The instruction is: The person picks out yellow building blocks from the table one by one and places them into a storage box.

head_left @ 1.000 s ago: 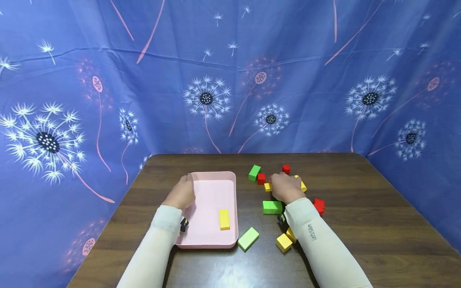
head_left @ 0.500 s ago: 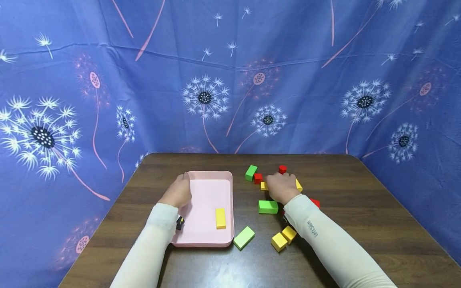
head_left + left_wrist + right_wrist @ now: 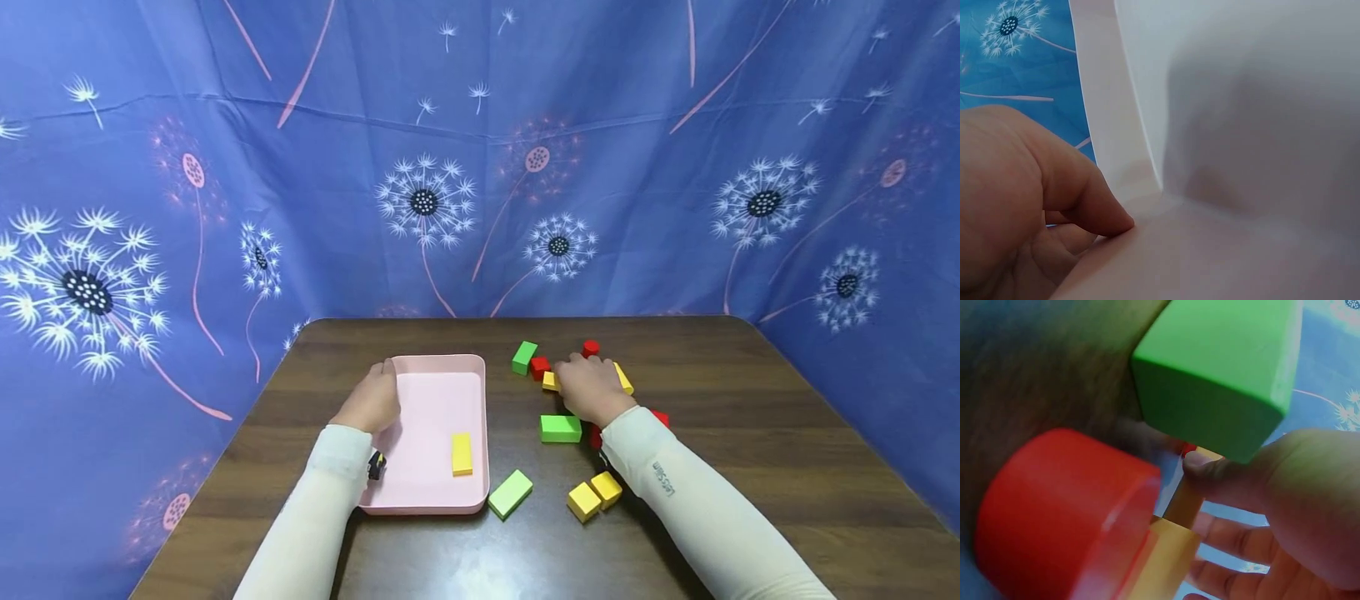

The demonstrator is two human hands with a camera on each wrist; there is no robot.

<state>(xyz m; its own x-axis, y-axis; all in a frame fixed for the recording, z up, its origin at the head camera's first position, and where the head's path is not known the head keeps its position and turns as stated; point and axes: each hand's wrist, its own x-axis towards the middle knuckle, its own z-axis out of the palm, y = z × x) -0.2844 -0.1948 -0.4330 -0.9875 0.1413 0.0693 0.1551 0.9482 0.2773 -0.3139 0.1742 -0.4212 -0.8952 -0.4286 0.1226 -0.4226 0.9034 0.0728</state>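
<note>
A pink tray [image 3: 442, 400] lies on the table with a yellow block [image 3: 462, 454] inside. My left hand [image 3: 369, 402] grips its left wall; in the left wrist view the thumb [image 3: 1107, 212] presses the inner face. To the right, my right hand [image 3: 592, 387] reaches down among the loose blocks. Its thumb touches a yellow block [image 3: 1182, 503], with the fingers curled on the other side in the right wrist view. Part of that block is hidden by the hand. Close to the wrist camera are a green block [image 3: 1216, 369] and a red cylinder [image 3: 1066, 506].
A light green block [image 3: 511, 494] lies by the tray's front right corner. Two yellow cubes [image 3: 583, 502] sit near the right forearm. Farther back are a green block [image 3: 524, 357], a red cube [image 3: 539, 367] and a red cylinder [image 3: 591, 347]. A blue dandelion curtain [image 3: 480, 183] hangs behind the table.
The right forearm has swung slightly to the right, showing more of the yellow cubes. The right hand stays low over the same blocks, and the left hand keeps its grip on the tray.
</note>
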